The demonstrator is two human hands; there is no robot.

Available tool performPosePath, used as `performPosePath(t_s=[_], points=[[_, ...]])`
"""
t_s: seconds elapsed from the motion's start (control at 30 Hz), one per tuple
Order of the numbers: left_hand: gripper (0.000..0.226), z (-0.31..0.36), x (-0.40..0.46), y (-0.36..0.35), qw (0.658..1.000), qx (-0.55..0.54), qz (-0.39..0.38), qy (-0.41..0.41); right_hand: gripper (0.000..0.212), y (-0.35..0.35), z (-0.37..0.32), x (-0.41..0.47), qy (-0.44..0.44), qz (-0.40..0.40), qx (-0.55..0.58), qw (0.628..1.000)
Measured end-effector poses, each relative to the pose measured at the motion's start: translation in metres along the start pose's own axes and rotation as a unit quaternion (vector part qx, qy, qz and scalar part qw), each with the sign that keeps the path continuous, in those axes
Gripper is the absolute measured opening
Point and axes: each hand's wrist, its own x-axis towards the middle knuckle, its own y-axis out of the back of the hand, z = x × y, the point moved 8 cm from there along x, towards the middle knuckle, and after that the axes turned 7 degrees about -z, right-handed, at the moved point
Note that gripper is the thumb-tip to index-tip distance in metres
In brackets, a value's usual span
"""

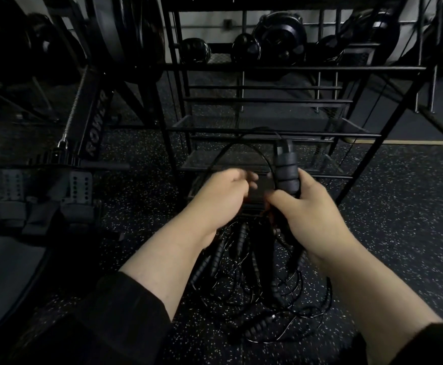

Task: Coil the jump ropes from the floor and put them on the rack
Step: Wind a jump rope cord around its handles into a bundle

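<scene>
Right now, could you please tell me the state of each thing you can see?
Right hand: grips the rope handles, upright.
Left hand: blurred, fingers curled at the rope loop.
Rope loop: arched between the hands.
Rope pile: tangled on the floor, uncoiled.
Rack: lower shelves bare.

Gym: weight plates [125, 27], rubber floor [399, 206]

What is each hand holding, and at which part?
Right hand grips a jump rope's ribbed handles. Left hand is blurred at the cord loop; its hold cannot be told.

Tangled black jump ropes [254, 280] on floor
</scene>
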Motion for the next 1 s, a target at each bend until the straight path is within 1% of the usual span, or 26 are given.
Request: performPosePath(t_s=[0.07, 0.13, 0.17, 0.23, 0.3, 0.4, 0.43, 0.5, 0.57, 0.67, 0.7, 0.8, 0.87, 0.97, 1.0], points=[[0.036, -0.005, -0.005, -0.016, 0.993, 0.067, -0.092, 0.028, 0.015, 0.005, -0.002, 0.000, 0.001, 0.008, 0.059, 0.998], [0.040, -0.014, -0.010, -0.029, 0.976, 0.138, -0.166, 0.039, 0.016, 0.010, -0.006, 0.000, 0.008, 0.010, 0.111, 0.994], [0.041, -0.017, -0.012, -0.033, 0.969, 0.158, -0.184, 0.042, 0.017, 0.011, -0.009, -0.001, 0.011, 0.007, 0.130, 0.991], [0.038, -0.022, -0.012, -0.036, 0.967, 0.160, -0.191, 0.045, 0.018, 0.011, -0.013, -0.002, 0.016, -0.004, 0.163, 0.986], [0.034, -0.021, -0.010, -0.038, 0.972, 0.149, -0.178, 0.032, 0.016, 0.013, -0.012, -0.002, 0.007, 0.000, 0.167, 0.986], [0.028, -0.015, -0.003, -0.027, 0.985, 0.133, -0.105, 0.021, 0.013, 0.026, -0.006, 0.000, -0.023, 0.025, 0.089, 0.995], [0.031, -0.015, -0.003, -0.023, 0.990, 0.105, -0.087, 0.025, 0.013, 0.031, -0.003, 0.001, -0.034, 0.024, 0.048, 0.998], [0.037, -0.015, -0.005, -0.020, 0.996, 0.022, -0.078, 0.043, 0.012, 0.034, 0.003, 0.001, -0.055, 0.010, -0.025, 0.998], [0.044, -0.014, -0.007, -0.023, 0.994, -0.045, -0.079, 0.055, 0.015, 0.030, 0.008, -0.001, -0.063, -0.013, -0.053, 0.997], [0.046, -0.013, -0.011, -0.030, 0.987, -0.130, -0.061, 0.065, 0.013, 0.012, 0.012, -0.005, -0.069, -0.080, -0.038, 0.994], [0.045, -0.014, -0.012, -0.031, 0.986, -0.144, -0.050, 0.066, 0.013, 0.008, 0.014, -0.007, -0.069, -0.089, -0.034, 0.993], [0.045, -0.017, -0.015, -0.028, 0.988, -0.143, -0.014, 0.065, 0.018, 0.003, 0.019, -0.011, -0.080, -0.096, 0.014, 0.992], [0.046, -0.019, -0.018, -0.024, 0.988, -0.144, 0.014, 0.060, 0.024, -0.002, 0.022, -0.015, -0.095, -0.126, 0.066, 0.985], [0.064, -0.020, -0.023, -0.017, 0.986, -0.150, 0.057, 0.050, 0.033, -0.010, 0.021, -0.024, -0.117, -0.177, 0.126, 0.969], [0.061, -0.019, -0.024, -0.014, 0.983, -0.163, 0.072, 0.047, 0.035, -0.013, 0.020, -0.027, -0.123, -0.192, 0.140, 0.964]])
